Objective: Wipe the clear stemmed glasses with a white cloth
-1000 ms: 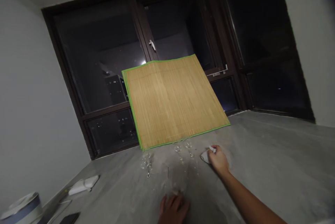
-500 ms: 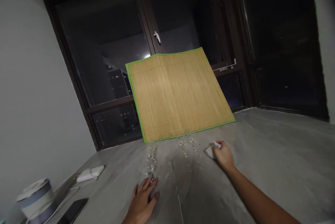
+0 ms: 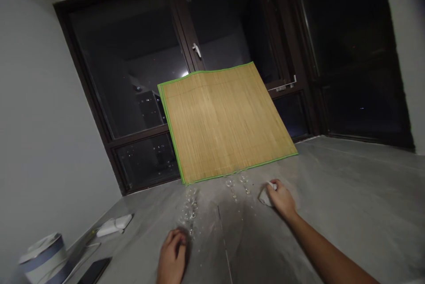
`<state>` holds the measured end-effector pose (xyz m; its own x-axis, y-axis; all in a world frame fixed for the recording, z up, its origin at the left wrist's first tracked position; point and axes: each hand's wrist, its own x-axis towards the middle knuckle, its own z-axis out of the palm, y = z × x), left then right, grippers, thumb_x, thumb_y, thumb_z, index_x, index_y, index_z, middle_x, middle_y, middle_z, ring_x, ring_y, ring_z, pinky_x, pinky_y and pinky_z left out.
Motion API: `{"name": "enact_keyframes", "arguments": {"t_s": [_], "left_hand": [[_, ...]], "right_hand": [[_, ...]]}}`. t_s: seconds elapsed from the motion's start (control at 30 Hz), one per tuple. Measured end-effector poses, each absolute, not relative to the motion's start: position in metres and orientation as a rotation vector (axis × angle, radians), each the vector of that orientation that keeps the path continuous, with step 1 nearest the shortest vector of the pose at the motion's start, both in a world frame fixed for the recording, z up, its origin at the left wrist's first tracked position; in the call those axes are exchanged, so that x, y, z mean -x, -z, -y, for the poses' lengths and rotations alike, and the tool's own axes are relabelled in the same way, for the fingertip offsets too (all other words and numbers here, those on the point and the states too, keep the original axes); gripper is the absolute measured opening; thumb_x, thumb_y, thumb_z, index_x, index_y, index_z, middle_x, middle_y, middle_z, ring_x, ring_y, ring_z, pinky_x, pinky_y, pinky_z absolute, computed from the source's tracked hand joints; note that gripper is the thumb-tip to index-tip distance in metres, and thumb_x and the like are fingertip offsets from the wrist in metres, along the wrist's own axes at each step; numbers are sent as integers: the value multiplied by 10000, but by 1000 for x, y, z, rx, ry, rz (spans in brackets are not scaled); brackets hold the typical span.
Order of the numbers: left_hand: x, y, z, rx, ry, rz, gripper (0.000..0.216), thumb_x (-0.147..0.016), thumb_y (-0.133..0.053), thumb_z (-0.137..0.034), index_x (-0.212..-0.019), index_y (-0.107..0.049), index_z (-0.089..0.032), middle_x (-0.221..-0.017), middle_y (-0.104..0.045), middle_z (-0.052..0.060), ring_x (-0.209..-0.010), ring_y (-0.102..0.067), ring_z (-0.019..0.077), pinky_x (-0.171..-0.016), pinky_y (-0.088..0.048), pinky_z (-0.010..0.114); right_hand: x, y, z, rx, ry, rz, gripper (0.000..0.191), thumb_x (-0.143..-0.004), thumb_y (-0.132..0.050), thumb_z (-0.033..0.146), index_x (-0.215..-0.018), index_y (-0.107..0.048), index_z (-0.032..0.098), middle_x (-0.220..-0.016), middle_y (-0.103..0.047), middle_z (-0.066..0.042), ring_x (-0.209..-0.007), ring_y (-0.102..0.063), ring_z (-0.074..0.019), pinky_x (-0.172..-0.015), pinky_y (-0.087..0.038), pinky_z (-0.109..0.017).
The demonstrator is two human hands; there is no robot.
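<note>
My left hand [image 3: 172, 255] rests low on the grey surface, its fingers curled in. Whatever they may hold is hidden. Just right of its fingertips stands a clear stemmed glass [image 3: 191, 230], apart from the hand. More clear stemmed glasses [image 3: 190, 200] line up behind that one. Two others [image 3: 231, 185] stand further right, by the mat's lower edge. At the right, my right hand [image 3: 280, 197] is closed on the white upper part of a pale rounded object [image 3: 264, 197] that sits on the surface. Its kind is unclear.
A bamboo mat [image 3: 226, 120] with green edging leans against the dark window [image 3: 126, 75]. On the left are a white power strip or adapter [image 3: 114, 225] with a cable, a dark phone-like slab [image 3: 95, 270] and a blue-and-white tub [image 3: 46, 259]. A thin line [image 3: 224, 242] runs along the grey surface.
My left hand has drawn back slightly from the nearest glass, and its spread fingers have curled in. My right hand keeps its hold on the pale object, with only a slight shift.
</note>
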<state>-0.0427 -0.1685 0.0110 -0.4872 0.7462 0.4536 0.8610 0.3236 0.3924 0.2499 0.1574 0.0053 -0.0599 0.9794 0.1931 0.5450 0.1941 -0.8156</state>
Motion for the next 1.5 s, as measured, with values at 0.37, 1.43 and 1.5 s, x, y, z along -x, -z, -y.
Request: {"name": "enact_keyframes", "arguments": {"t_s": [0.37,1.43,1.5], "left_hand": [[44,-3,146,1090,264,2702,508,-882,-348,-287,-1342,-516,-154,-1486,-449,144,-1360,-404,276,-1131,-230,525],[37,-4,150,1112,381,2727,502,-871,-333,-294,-1311,-533,-160,-1457,-461,160,-1356,-358,303,-1096,-209,545],[37,-4,150,1112,393,2724,481,-870,-338,-299,-1283,-551,-172,-1443,-477,152,-1346,-370,303,-1090,-217,544]], "right_hand": [[-208,-1,-120,870,-346,2448,498,-854,-415,218,-1316,-599,244,-1344,-613,-89,-1140,-629,-226,-940,-444,-307],[-52,-16,-61,674,-274,2767,558,-791,-510,206,-1340,-590,264,-1377,-597,-82,-1210,-596,-263,-971,-445,-345],[-59,-16,-56,732,-264,2723,561,-825,-473,207,-1379,-545,254,-1396,-578,-87,-1203,-599,-251,-969,-443,-334]]}}
